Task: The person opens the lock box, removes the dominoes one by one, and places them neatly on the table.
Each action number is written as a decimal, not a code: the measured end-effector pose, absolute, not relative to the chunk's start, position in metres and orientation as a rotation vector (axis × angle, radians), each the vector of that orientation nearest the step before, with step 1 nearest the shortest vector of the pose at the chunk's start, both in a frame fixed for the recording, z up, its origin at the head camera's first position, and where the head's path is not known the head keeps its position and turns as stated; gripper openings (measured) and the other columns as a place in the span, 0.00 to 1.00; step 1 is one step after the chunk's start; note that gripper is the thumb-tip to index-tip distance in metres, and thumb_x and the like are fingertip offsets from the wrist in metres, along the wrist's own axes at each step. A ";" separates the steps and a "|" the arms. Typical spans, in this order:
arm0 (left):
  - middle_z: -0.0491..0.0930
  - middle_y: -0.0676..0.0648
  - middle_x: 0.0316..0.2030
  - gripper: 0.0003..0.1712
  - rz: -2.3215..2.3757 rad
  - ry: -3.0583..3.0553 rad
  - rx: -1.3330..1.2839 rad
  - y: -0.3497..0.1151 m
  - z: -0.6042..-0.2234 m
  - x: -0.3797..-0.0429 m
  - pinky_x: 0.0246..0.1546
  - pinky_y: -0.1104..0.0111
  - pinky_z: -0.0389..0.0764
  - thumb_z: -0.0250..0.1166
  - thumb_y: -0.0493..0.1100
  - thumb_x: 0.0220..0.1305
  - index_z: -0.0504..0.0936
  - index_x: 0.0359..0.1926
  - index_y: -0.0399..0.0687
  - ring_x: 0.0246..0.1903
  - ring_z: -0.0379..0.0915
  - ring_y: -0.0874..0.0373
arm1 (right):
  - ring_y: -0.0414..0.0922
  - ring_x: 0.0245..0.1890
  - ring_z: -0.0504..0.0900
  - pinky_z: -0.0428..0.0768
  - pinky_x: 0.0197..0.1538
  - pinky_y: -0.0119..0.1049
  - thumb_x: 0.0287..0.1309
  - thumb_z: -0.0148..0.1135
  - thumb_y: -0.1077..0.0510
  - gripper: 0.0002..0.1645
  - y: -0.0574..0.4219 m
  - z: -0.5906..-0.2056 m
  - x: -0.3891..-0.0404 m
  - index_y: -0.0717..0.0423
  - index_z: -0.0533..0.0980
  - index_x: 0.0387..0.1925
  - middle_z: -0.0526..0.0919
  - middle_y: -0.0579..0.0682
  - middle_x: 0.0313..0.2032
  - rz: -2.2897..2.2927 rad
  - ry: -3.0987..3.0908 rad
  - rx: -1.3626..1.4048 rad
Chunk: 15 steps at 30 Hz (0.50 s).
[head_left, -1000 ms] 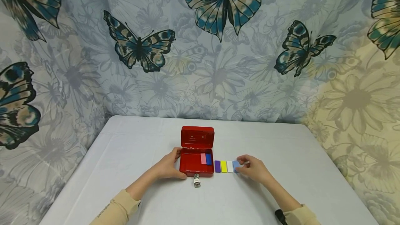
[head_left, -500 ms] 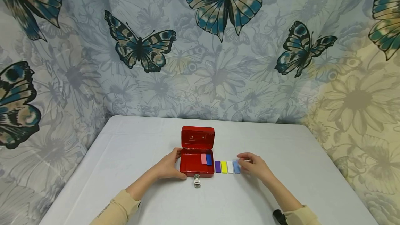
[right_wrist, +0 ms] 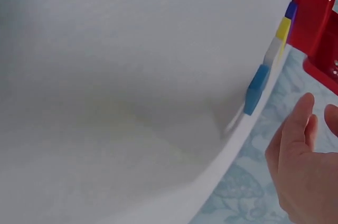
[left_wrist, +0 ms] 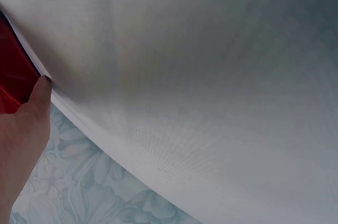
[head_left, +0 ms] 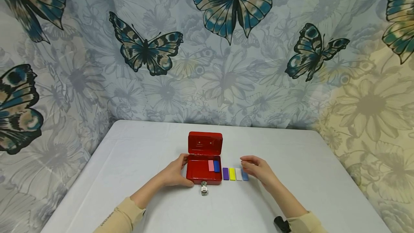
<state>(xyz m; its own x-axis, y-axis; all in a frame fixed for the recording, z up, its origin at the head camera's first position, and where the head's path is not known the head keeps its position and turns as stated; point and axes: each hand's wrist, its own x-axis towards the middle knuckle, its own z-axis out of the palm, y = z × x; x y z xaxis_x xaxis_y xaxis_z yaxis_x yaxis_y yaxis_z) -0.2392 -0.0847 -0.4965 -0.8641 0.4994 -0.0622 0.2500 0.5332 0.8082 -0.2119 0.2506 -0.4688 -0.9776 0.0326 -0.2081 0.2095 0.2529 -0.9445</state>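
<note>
Head view: at the bottom edge, a beige left sleeve in the lower left and a beige right sleeve in the lower right, a small black object beside the latter's cuff. Farther in, below the centre of the frame, a silver catch at the front of an open red box. Along the box's left side, the left hand, clamped on it, thumb at the front corner, fingers toward the back; in the left wrist view, at the left edge, a fingertip against the red side. Right of the box, side by side on the white worktop, a purple block, a yellow block, a white block and a light blue block. Partly hiding the last, the right hand, loosely bent, digits apart; in the right wrist view, at lower right, apart from the row. Inside the box, toward its right, a pink block beside a dark blue block. Behind these, the raised lid. Beyond, across the upper frame, a pale floral backdrop with teal-and-black butterfly prints.
</note>
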 end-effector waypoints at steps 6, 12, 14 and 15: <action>0.68 0.39 0.64 0.55 1.252 2.485 0.631 -0.084 -0.498 -0.240 0.62 0.53 0.69 0.80 0.48 0.42 0.58 0.67 0.38 0.64 0.64 0.43 | 0.52 0.48 0.80 0.82 0.51 0.39 0.65 0.62 0.57 0.22 0.240 -0.467 -0.215 0.67 0.74 0.55 0.79 0.62 0.51 -1.847 2.351 0.231; 0.67 0.38 0.64 0.56 1.260 2.481 0.625 -0.085 -0.497 -0.239 0.63 0.52 0.69 0.80 0.47 0.42 0.57 0.67 0.38 0.64 0.64 0.42 | 0.53 0.48 0.81 0.82 0.51 0.41 0.64 0.62 0.57 0.21 0.228 -0.466 -0.218 0.66 0.75 0.54 0.79 0.62 0.50 -1.850 2.360 0.188; 0.67 0.38 0.64 0.56 1.255 2.483 0.620 -0.085 -0.498 -0.239 0.63 0.52 0.69 0.80 0.47 0.42 0.57 0.67 0.38 0.64 0.64 0.42 | 0.54 0.48 0.81 0.82 0.51 0.42 0.64 0.62 0.57 0.20 0.224 -0.465 -0.220 0.65 0.75 0.54 0.79 0.62 0.50 -1.857 2.350 0.179; 0.67 0.38 0.64 0.56 1.252 2.484 0.619 -0.084 -0.498 -0.239 0.63 0.52 0.69 0.80 0.47 0.42 0.57 0.68 0.38 0.64 0.64 0.42 | 0.55 0.48 0.80 0.82 0.51 0.42 0.64 0.62 0.58 0.20 0.222 -0.465 -0.220 0.66 0.76 0.53 0.79 0.62 0.50 -1.860 2.345 0.171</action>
<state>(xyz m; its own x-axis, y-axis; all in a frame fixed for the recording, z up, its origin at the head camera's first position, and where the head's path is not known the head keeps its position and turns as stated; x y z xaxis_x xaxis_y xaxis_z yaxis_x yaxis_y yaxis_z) -0.2394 -0.0845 -0.4980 -0.8653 0.4971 -0.0639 0.2443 0.5297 0.8122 -0.2202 0.2216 -0.4646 -0.9831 -0.0002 -0.1828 0.1780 0.2278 -0.9573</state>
